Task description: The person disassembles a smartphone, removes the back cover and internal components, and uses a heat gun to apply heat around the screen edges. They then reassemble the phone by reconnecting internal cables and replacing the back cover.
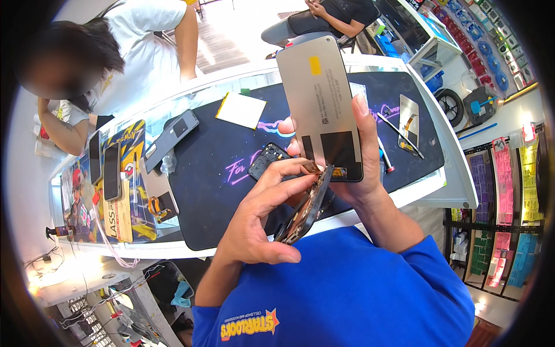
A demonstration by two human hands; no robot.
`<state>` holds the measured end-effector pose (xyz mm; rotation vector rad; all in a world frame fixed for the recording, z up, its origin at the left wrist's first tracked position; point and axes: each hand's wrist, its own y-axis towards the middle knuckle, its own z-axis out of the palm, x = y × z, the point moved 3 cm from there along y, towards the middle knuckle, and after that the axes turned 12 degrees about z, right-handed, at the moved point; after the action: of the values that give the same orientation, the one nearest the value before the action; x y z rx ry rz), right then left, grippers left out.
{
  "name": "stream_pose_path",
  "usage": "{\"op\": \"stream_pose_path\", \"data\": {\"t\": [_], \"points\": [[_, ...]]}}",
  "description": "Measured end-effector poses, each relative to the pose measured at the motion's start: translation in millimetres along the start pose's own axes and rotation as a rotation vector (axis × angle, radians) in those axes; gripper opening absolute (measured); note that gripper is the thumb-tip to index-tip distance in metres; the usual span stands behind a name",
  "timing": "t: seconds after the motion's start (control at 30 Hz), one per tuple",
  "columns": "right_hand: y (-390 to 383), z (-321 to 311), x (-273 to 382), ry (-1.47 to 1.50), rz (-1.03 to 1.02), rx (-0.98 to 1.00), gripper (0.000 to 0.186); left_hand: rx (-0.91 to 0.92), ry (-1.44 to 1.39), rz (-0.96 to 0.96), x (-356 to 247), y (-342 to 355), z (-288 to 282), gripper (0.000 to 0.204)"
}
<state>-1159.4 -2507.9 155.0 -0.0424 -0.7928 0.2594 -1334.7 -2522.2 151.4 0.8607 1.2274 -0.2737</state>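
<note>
My right hand (369, 150) is closed around a phone screen panel (321, 98), held up with its grey metal back toward me. A yellow sticker and black patches show on that back. My left hand (248, 217) grips an opened phone body (308, 211), tilted on edge, its inner parts partly in view. Thumb and fingers sit at its sides. A short ribbon cable (340, 172) shows at the panel's lower end, close to the top of the phone body; whether they are joined I cannot tell. Behind my left fingers, a black phone part (268, 158) lies on the dark mat (202, 196).
A white rectangle with yellow edges (241, 110), a screwdriver (386, 156), a thin metal tool (400, 135) and another screen panel (409, 115) lie on the mat. Several phones, including a grey one (171, 140), rest leftward. Across the counter a person (144, 52) leans in.
</note>
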Motion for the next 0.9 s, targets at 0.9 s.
{"op": "stream_pose_path", "data": {"t": [0.9], "points": [[-0.4,3.4,2.2,-0.105,-0.028,-0.098,0.087,0.065,-0.034,0.056,10.6,-3.5,0.5,0.113]]}}
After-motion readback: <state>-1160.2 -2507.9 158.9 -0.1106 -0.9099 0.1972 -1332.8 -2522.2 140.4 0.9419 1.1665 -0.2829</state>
